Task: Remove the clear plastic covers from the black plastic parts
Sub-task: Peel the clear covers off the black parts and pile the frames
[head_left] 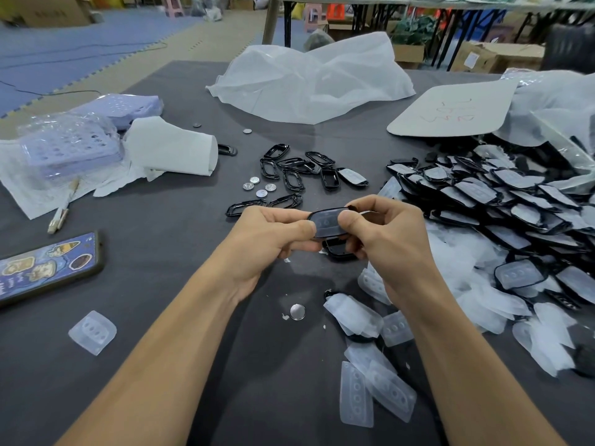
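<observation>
**Item:** black part (325, 210), clear cover (325, 223) on it, held over the table (180, 278) at centre.

**Risk (my judgement):**
- Uneven thumb pressure could flex or snap the thin frame.
- The slick cover could slip, dropping the part among the shed covers (373, 394) at 5 o'clock.

**Left hand** (273, 233): fingers curled, thumb pinching the part's left end.

**Right hand** (383, 233): thumb and forefinger pinching its right end.

**Covered stock** (499, 194): heaped at 3 o'clock.

**Stripped frames** (289, 169): 12 o'clock.

Red scrawl on the white board (450, 111), perhaps characters, unreadable.
</observation>
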The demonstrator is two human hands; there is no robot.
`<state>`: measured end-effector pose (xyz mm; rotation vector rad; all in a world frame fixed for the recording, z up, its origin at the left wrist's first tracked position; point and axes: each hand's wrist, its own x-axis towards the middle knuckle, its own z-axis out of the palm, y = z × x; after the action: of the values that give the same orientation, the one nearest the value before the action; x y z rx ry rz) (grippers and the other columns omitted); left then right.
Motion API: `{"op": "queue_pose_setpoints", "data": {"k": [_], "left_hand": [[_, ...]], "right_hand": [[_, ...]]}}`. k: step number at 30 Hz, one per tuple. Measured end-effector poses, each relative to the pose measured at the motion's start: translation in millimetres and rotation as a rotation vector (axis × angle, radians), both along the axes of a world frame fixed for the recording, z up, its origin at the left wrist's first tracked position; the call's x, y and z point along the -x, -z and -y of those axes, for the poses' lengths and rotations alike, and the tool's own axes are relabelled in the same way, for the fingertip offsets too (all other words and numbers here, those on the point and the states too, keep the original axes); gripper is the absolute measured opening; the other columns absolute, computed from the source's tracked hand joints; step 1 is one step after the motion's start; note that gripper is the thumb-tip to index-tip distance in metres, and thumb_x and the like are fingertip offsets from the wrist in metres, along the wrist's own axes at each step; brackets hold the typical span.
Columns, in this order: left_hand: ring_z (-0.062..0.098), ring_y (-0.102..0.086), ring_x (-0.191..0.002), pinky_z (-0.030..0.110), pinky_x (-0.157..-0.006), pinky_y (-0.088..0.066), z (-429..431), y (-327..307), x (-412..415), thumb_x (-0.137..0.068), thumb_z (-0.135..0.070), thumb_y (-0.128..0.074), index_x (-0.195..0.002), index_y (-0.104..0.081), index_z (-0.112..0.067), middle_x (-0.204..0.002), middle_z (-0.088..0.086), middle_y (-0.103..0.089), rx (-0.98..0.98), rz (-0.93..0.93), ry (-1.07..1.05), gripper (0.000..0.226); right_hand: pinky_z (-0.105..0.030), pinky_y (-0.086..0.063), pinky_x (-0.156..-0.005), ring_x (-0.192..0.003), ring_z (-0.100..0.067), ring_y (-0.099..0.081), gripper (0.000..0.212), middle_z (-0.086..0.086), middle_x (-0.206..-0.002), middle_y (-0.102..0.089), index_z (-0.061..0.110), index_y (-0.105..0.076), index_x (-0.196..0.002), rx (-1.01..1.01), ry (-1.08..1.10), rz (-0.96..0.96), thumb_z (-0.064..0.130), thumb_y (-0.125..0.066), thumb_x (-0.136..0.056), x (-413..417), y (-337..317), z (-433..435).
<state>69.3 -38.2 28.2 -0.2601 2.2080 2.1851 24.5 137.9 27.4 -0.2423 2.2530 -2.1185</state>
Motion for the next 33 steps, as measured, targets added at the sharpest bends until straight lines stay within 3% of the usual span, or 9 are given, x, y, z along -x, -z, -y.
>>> {"op": "queue_pose_setpoints", "data": {"k": [4,10,15,18,20,23,25,27,33], "left_hand": [[0.009,-0.074,-0.061,0.009,-0.049,-0.046,-6,-1,0,-0.092,0.004,-0.068,-0.084,-0.079,-0.008,-0.078,0.008,-0.079,-0.042,-0.027,-0.084,0.018],[0.014,-0.071,-0.055,0.018,-0.058,-0.054,-9,2,3,-0.086,0.006,-0.072,-0.067,-0.081,-0.016,-0.071,0.009,-0.078,0.058,-0.061,-0.188,0.031],[0.019,-0.071,-0.066,0.045,-0.084,-0.059,-14,4,3,-0.076,-0.022,-0.077,-0.085,-0.085,-0.021,-0.084,0.008,-0.080,0.104,-0.086,-0.170,0.012],[0.018,-0.070,-0.059,0.039,-0.076,-0.061,-16,6,4,-0.082,-0.016,-0.082,-0.080,-0.085,-0.023,-0.078,0.005,-0.080,0.115,-0.118,-0.207,0.008],[0.015,-0.068,-0.054,0.030,-0.065,-0.060,-15,8,5,-0.087,-0.005,-0.078,-0.072,-0.084,-0.027,-0.073,0.004,-0.079,0.123,-0.126,-0.213,0.027],[0.015,-0.069,-0.056,0.027,-0.060,-0.060,-16,9,7,-0.088,-0.002,-0.077,-0.072,-0.084,-0.025,-0.074,0.006,-0.079,0.106,-0.137,-0.217,0.028],[0.015,-0.070,-0.059,0.025,-0.057,-0.059,-17,10,7,-0.088,0.000,-0.076,-0.075,-0.084,-0.023,-0.074,0.007,-0.079,0.090,-0.155,-0.214,0.028],[0.015,-0.070,-0.060,0.023,-0.056,-0.057,-17,10,6,-0.088,0.001,-0.075,-0.073,-0.084,-0.024,-0.074,0.006,-0.079,0.091,-0.164,-0.206,0.031],[0.017,-0.070,-0.058,0.038,-0.063,-0.062,-19,13,9,-0.088,-0.002,-0.075,-0.072,-0.083,-0.035,-0.073,0.003,-0.079,0.133,-0.194,-0.224,0.038]], "right_hand": [[-0.021,-0.043,-0.042,-0.046,-0.016,-0.058,0.017,-0.003,-0.060,-0.069,0.013,-0.071,-0.076,0.012,-0.027,0.024,0.002,-0.074,-0.088,1,0,2],[-0.021,-0.043,-0.043,-0.048,-0.016,-0.059,0.016,-0.006,-0.061,-0.070,0.013,-0.071,-0.076,-0.010,-0.040,0.045,0.004,-0.072,-0.090,2,2,2],[-0.018,-0.043,-0.042,-0.044,-0.012,-0.058,0.027,0.001,-0.056,-0.067,0.019,-0.072,-0.067,-0.046,-0.018,0.019,0.005,-0.072,-0.089,2,5,4],[-0.021,-0.043,-0.044,-0.047,-0.015,-0.057,0.026,0.000,-0.056,-0.066,0.023,-0.073,-0.068,-0.074,-0.032,0.008,0.006,-0.073,-0.088,2,5,5],[-0.020,-0.042,-0.045,-0.047,-0.014,-0.056,0.025,0.002,-0.056,-0.065,0.022,-0.073,-0.067,-0.070,-0.034,0.007,0.008,-0.073,-0.088,2,6,5],[-0.022,-0.043,-0.046,-0.049,-0.013,-0.055,0.014,0.003,-0.057,-0.065,0.020,-0.073,-0.071,-0.066,-0.044,-0.029,0.021,-0.074,-0.085,1,6,4],[-0.031,-0.051,-0.052,-0.054,-0.013,-0.059,0.003,0.001,-0.062,-0.071,0.023,-0.075,-0.079,-0.110,-0.072,-0.060,0.026,-0.076,-0.077,-1,5,4],[-0.041,-0.057,-0.063,-0.060,-0.014,-0.063,0.007,-0.001,-0.066,-0.073,0.025,-0.075,-0.083,-0.158,-0.093,-0.077,0.020,-0.076,-0.078,-2,5,4],[-0.024,-0.047,-0.051,-0.054,-0.015,-0.057,0.017,-0.005,-0.064,-0.069,0.013,-0.075,-0.081,-0.034,-0.096,0.007,-0.004,-0.072,-0.087,-1,2,3]]}}
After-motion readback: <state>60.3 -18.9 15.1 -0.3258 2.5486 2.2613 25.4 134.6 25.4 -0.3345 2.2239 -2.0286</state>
